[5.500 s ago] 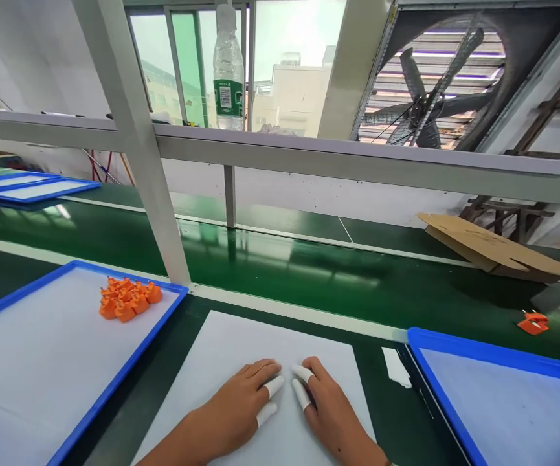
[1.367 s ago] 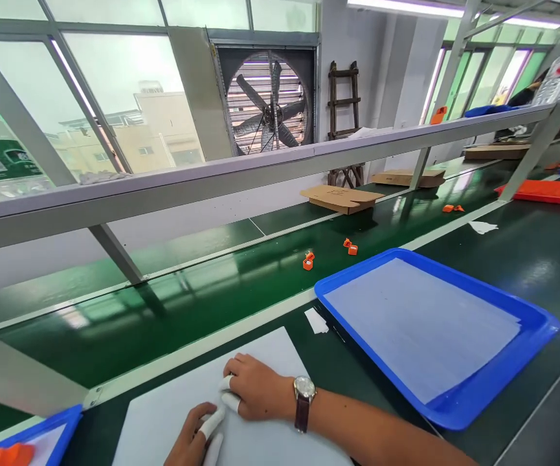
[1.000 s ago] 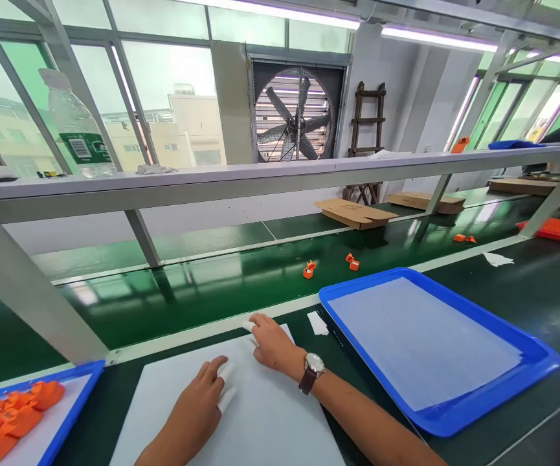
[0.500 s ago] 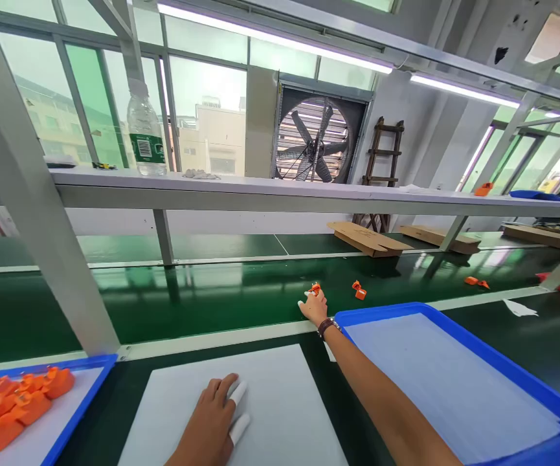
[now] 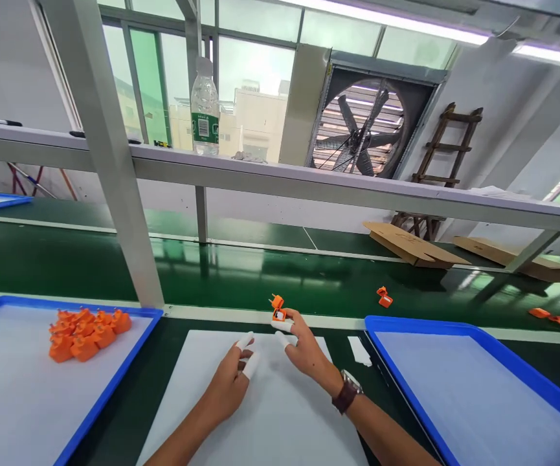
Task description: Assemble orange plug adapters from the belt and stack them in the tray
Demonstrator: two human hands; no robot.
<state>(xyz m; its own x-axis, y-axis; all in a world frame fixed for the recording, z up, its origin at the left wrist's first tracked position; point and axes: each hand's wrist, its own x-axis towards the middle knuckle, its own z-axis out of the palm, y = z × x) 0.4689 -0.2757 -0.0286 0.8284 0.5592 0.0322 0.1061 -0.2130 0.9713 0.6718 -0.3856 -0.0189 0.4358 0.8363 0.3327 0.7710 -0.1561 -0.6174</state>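
Observation:
My right hand [image 5: 303, 346], with white finger cots and a wristwatch, pinches a small orange plastic part [image 5: 278, 308] above the far edge of the white sheet [image 5: 280, 414]. Close to its left, my left hand [image 5: 234, 382] hovers over the same sheet with cot-covered fingers loosely apart and nothing in them. A pile of several orange parts [image 5: 84, 331] lies in the left blue tray [image 5: 114, 382].
A second blue tray [image 5: 459, 330] lined with white paper sits at the right. More orange parts [image 5: 384, 298] lie on the green conveyor belt [image 5: 241, 278]. A water bottle [image 5: 204, 107] stands on the grey shelf rail; a slanted post rises at the left. Flat cardboard lies beyond the belt.
My right hand reached out to the belt, took an orange part and drew it back over the white sheet. My view swung back to the left. The left hand rose slightly.

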